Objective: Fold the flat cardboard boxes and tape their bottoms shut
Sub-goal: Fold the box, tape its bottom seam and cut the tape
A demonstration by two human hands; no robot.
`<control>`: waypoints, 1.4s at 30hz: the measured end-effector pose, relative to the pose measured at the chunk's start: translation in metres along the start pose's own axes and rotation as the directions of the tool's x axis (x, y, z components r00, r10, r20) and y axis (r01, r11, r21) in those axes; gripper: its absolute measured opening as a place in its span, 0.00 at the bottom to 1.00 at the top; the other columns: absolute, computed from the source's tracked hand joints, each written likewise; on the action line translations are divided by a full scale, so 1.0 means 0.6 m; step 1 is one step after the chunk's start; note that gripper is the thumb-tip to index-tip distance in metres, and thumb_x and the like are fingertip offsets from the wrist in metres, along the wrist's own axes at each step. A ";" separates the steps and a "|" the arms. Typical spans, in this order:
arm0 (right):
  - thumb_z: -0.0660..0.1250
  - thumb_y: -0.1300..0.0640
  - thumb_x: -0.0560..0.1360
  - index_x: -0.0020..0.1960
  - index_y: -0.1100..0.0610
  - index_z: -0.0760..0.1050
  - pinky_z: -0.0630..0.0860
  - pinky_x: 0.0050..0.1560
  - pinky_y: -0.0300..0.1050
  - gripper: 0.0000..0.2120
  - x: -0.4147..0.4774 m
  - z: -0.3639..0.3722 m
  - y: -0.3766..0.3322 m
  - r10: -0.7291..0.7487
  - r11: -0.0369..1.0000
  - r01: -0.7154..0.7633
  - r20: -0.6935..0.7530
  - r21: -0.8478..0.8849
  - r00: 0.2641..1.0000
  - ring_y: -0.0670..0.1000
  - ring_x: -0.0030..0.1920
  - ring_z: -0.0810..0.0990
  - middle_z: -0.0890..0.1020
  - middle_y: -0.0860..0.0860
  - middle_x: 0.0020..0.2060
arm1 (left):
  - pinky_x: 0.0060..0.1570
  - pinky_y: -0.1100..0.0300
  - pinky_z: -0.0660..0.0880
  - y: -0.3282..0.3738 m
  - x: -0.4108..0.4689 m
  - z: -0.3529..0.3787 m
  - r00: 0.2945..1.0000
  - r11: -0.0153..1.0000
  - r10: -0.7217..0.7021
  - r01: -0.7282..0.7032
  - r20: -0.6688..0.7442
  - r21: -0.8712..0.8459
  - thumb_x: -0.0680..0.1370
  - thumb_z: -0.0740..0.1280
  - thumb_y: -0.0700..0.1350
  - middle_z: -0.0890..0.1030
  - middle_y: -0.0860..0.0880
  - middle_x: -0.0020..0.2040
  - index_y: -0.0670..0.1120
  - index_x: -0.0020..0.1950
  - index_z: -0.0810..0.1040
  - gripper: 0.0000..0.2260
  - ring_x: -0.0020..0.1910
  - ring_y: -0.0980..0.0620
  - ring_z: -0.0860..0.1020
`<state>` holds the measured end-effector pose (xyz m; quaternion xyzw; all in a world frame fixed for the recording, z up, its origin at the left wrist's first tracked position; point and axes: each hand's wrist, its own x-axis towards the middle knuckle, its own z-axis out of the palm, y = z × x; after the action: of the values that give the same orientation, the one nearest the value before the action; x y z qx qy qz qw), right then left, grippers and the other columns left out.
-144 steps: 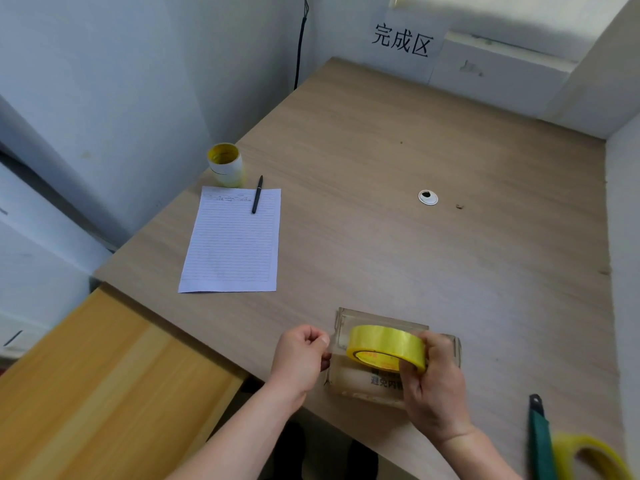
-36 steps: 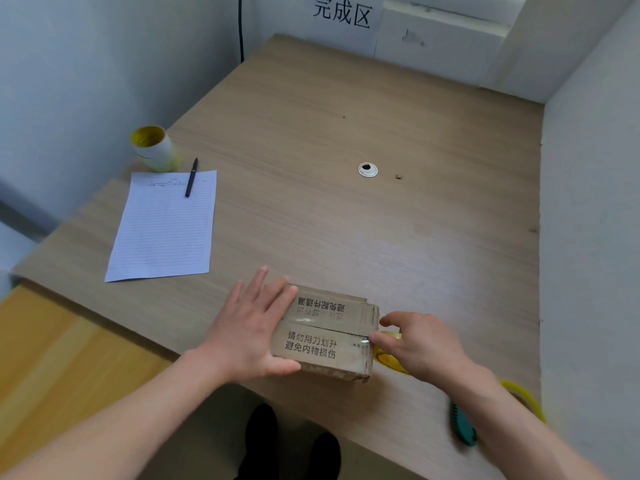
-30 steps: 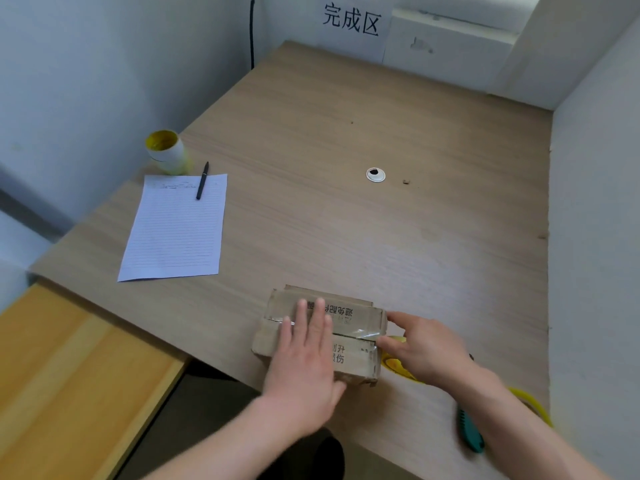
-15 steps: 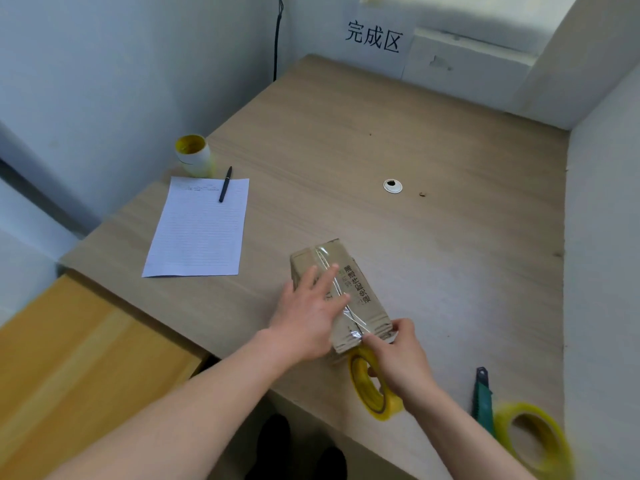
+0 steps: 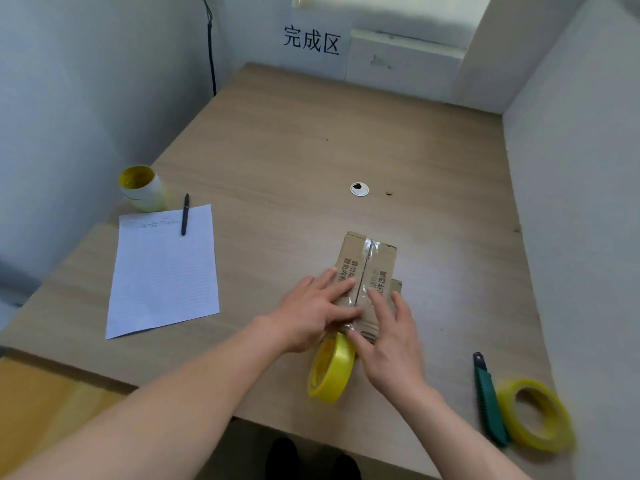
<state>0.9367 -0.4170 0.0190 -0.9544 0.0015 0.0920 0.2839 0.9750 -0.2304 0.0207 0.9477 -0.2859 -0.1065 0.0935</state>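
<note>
A small folded cardboard box with printed characters lies bottom-up on the wooden table, a strip of clear tape running along its centre seam. My left hand presses flat on the box's near left part, fingers straight. My right hand rests with straight fingers on the near right part. A yellow tape roll stands on edge at the box's near end, between my wrists, still joined to the strip.
A second yellow tape roll and a green utility knife lie near the front right edge. A lined sheet, a pen and a yellow-topped cup are at left. A wall sign hangs behind.
The box has turned lengthwise away from me. My right hand let go of the tape roll and now lies flat on the box beside my left hand.
</note>
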 end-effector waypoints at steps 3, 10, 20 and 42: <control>0.71 0.42 0.74 0.69 0.37 0.72 0.66 0.71 0.53 0.23 0.029 -0.003 -0.006 -0.052 0.999 0.052 -0.005 0.006 0.999 0.55 0.75 0.62 0.57 0.51 0.78 | 0.61 0.44 0.74 -0.012 0.001 0.015 0.942 0.982 -0.057 -0.007 -0.331 -0.187 0.72 0.68 0.49 0.73 0.42 0.71 0.51 0.61 0.80 0.18 0.68 0.37 0.71; 0.72 0.44 0.73 0.65 0.38 0.76 0.68 0.70 0.49 0.20 0.046 0.007 -0.011 0.062 0.991 -0.060 -0.012 0.117 0.998 0.49 0.76 0.61 0.53 0.44 0.79 | 0.41 0.57 0.77 0.082 -0.077 0.052 0.784 0.286 -0.619 0.172 -0.044 -0.943 0.65 0.72 0.57 0.80 0.49 0.39 0.51 0.48 0.75 0.17 0.38 0.53 0.78; 0.70 0.43 0.74 0.68 0.39 0.74 0.69 0.67 0.49 0.22 0.049 -0.003 -0.022 0.052 0.995 -0.056 0.046 0.079 0.998 0.48 0.75 0.63 0.49 0.40 0.79 | 0.30 0.60 0.67 0.086 -0.048 0.082 0.727 -0.080 -0.627 0.298 0.280 -0.951 0.65 0.63 0.46 0.72 0.52 0.28 0.51 0.57 0.76 0.20 0.27 0.54 0.68; 0.64 0.57 0.77 0.73 0.53 0.69 0.69 0.66 0.50 0.24 -0.006 -0.044 0.170 0.333 0.943 -0.331 -0.195 0.042 0.923 0.56 0.70 0.70 0.70 0.52 0.72 | 0.49 0.40 0.80 0.076 0.015 0.121 0.572 -0.144 -0.764 0.300 0.298 -0.943 0.74 0.73 0.39 0.82 0.46 0.36 0.46 0.38 0.81 0.06 0.38 0.44 0.79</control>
<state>0.9319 -0.5169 -0.0139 -0.9436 0.1917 0.0427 0.2665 0.9398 -0.2814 -0.0392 0.6772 0.3063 -0.1099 0.6600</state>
